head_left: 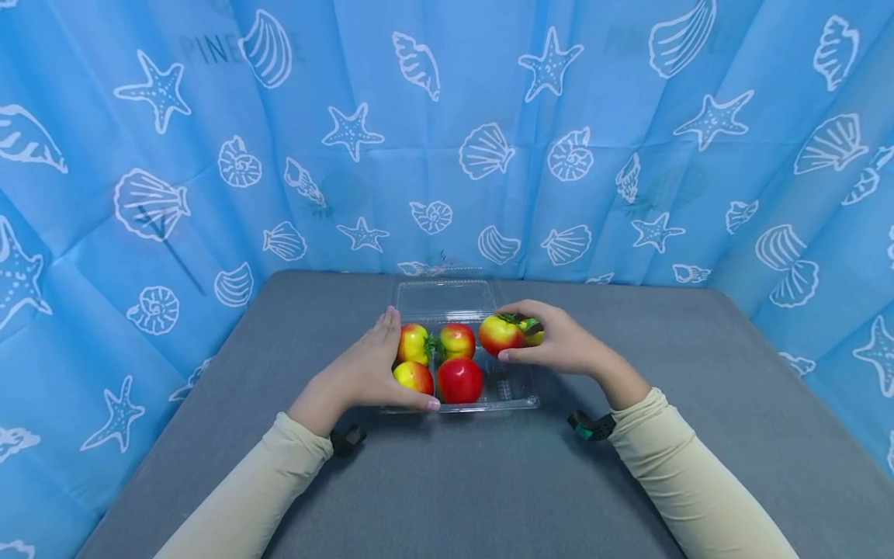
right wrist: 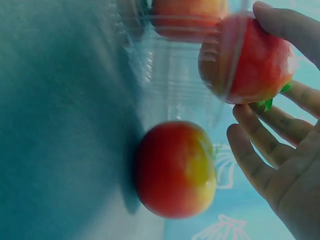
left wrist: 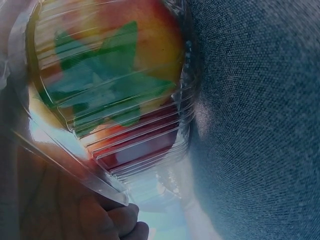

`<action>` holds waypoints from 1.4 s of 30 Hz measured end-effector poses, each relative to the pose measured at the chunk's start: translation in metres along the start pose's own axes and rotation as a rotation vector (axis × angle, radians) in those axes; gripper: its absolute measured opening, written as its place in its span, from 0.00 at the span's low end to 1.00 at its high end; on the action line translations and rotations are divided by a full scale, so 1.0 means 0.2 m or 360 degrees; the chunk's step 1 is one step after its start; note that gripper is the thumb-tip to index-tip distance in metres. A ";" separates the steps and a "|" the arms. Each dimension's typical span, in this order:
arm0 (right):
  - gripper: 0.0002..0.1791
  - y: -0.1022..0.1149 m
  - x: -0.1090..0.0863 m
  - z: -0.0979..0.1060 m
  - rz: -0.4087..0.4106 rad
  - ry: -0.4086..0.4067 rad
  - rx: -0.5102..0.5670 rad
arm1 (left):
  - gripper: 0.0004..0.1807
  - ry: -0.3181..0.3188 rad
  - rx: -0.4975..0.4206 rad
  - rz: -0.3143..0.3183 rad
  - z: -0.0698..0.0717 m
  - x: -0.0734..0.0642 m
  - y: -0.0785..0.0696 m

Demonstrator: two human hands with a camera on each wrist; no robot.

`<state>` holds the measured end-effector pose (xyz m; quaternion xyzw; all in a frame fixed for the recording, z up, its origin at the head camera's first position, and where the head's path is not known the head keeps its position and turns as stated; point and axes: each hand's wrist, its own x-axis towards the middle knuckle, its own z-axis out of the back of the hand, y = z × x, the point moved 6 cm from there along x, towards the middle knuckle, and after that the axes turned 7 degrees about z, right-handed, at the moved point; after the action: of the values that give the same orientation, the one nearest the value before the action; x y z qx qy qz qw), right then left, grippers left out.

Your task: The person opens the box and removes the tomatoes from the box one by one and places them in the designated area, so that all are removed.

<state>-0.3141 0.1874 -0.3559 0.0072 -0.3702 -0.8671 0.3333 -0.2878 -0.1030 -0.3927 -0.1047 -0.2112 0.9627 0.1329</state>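
Observation:
A clear plastic clamshell box point(head_left: 513, 404) lies on the table with its lid tipped back, several tomatoes inside. Among them are a red tomato point(head_left: 459, 380) at the front and a red-and-yellow tomato point(head_left: 457, 341) behind it. My left hand point(head_left: 370, 363) rests along the box's left side, fingers extended, thumb across the front rim. Seen through the plastic, a tomato point(left wrist: 150, 40) shows its green leaves. My right hand point(head_left: 566, 340) holds a red-and-yellow tomato point(right wrist: 260, 62) between thumb and fingers at the box's right end. Another tomato point(right wrist: 175, 170) sits outside the box, mostly behind that hand from above.
The box's raised lid point(head_left: 447, 295) reaches toward the back edge of the grey table point(head_left: 447, 481). A blue curtain point(head_left: 447, 155) with white shells and starfish hangs behind and at both sides. A black strap point(head_left: 592, 426) shows at the right wrist.

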 end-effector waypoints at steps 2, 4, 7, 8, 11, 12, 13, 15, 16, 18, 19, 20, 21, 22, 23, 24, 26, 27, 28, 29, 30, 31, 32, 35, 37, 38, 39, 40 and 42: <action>0.35 -0.01 -0.01 0.03 -0.0004 -0.0035 -0.0010 | 0.86 0.0001 -0.0007 -0.0003 0.00 0.00 0.00; 0.35 -0.01 -0.01 0.06 -0.0009 -0.0073 -0.0022 | 0.86 -0.0001 -0.0013 -0.0007 0.00 0.00 0.00; 0.35 -0.01 -0.02 0.11 -0.0030 -0.0118 -0.0043 | 0.86 -0.0004 -0.0014 -0.0008 0.00 0.00 0.00; 0.35 -0.01 -0.02 0.12 -0.0037 -0.0125 -0.0050 | 0.86 -0.0003 -0.0015 -0.0008 0.00 0.00 0.00; 0.35 -0.03 -0.03 0.16 -0.0066 -0.0142 -0.0072 | 0.86 -0.0002 -0.0016 -0.0014 0.00 0.00 0.00; 0.35 -0.03 -0.03 0.17 -0.0073 -0.0149 -0.0080 | 0.86 -0.0003 -0.0017 -0.0017 0.00 0.00 0.00; 0.35 -0.04 -0.04 0.18 -0.0080 -0.0156 -0.0089 | 0.86 -0.0003 -0.0017 -0.0019 0.00 0.00 0.00; 0.35 -0.05 -0.04 0.20 -0.0095 -0.0174 -0.0104 | 0.86 -0.0004 -0.0015 -0.0023 0.00 0.00 0.00; 0.35 -0.05 -0.05 0.21 -0.0104 -0.0184 -0.0109 | 0.86 -0.0004 -0.0014 -0.0024 0.00 0.00 0.00; 0.36 -0.07 -0.05 0.22 -0.0122 -0.0201 -0.0117 | 0.86 -0.0003 -0.0009 -0.0023 0.00 0.01 0.00; 0.36 -0.07 -0.06 0.23 -0.0135 -0.0208 -0.0123 | 0.86 -0.0001 -0.0007 -0.0023 0.00 0.01 0.00; 0.36 -0.08 -0.06 0.24 -0.0146 -0.0214 -0.0130 | 0.86 0.0001 -0.0006 -0.0023 0.00 0.01 0.00; 0.36 -0.09 -0.06 0.24 -0.0157 -0.0219 -0.0137 | 0.86 0.0002 -0.0006 -0.0025 0.00 0.01 0.00; 0.36 -0.09 -0.06 0.25 -0.0167 -0.0223 -0.0142 | 0.86 0.0003 -0.0006 -0.0026 0.00 0.01 0.00; 0.36 -0.10 -0.07 0.25 -0.0173 -0.0224 -0.0152 | 0.86 0.0003 -0.0006 -0.0027 0.00 0.01 0.00; 0.36 -0.11 -0.07 0.25 -0.0181 -0.0224 -0.0164 | 0.86 0.0003 -0.0006 -0.0027 0.00 0.01 0.00; 0.36 -0.12 -0.07 0.26 -0.0189 -0.0228 -0.0186 | 0.85 0.0003 -0.0004 -0.0028 0.00 0.00 0.00; 0.36 -0.13 -0.07 0.27 -0.0188 -0.0232 -0.0190 | 0.86 0.0002 -0.0003 -0.0027 0.00 0.00 0.00; 0.36 -0.13 -0.07 0.28 -0.0186 -0.0237 -0.0195 | 0.86 0.0004 -0.0003 -0.0024 0.00 0.00 0.00; 0.36 -0.14 -0.07 0.28 -0.0184 -0.0242 -0.0204 | 0.86 0.0005 -0.0004 -0.0022 0.00 0.00 0.00; 0.36 -0.14 -0.08 0.29 -0.0183 -0.0251 -0.0212 | 0.86 0.0006 -0.0004 -0.0019 0.00 0.00 0.00; 0.36 -0.15 -0.08 0.30 -0.0182 -0.0262 -0.0217 | 0.86 0.0006 -0.0005 -0.0018 0.00 0.00 0.00; 0.37 -0.16 -0.08 0.31 -0.0185 -0.0272 -0.0225 | 0.86 0.0006 -0.0006 -0.0017 0.00 0.00 0.00; 0.38 -0.17 -0.10 0.34 -0.0209 -0.0292 -0.0242 | 0.86 0.0005 -0.0006 -0.0016 0.00 0.00 0.00; 0.39 -0.18 -0.11 0.35 -0.0235 -0.0298 -0.0252 | 0.86 0.0004 -0.0006 -0.0018 0.00 0.00 0.00; 0.40 -0.19 -0.11 0.35 -0.0246 -0.0298 -0.0262 | 0.86 0.0006 -0.0005 -0.0017 0.00 0.00 0.00; 0.41 -0.19 -0.12 0.36 -0.0258 -0.0300 -0.0271 | 0.86 0.0006 -0.0005 -0.0016 0.00 0.00 0.00; 0.41 -0.20 -0.12 0.37 -0.0267 -0.0300 -0.0278 | 0.86 0.0007 -0.0006 -0.0016 0.00 0.00 0.00; 0.41 -0.21 -0.13 0.38 -0.0282 -0.0305 -0.0292 | 0.86 0.0006 -0.0009 -0.0017 0.00 0.00 0.00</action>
<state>-0.3370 0.2719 -0.3335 -0.0734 -0.3176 -0.9200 0.2178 -0.2881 -0.1033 -0.3929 -0.1056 -0.2144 0.9611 0.1382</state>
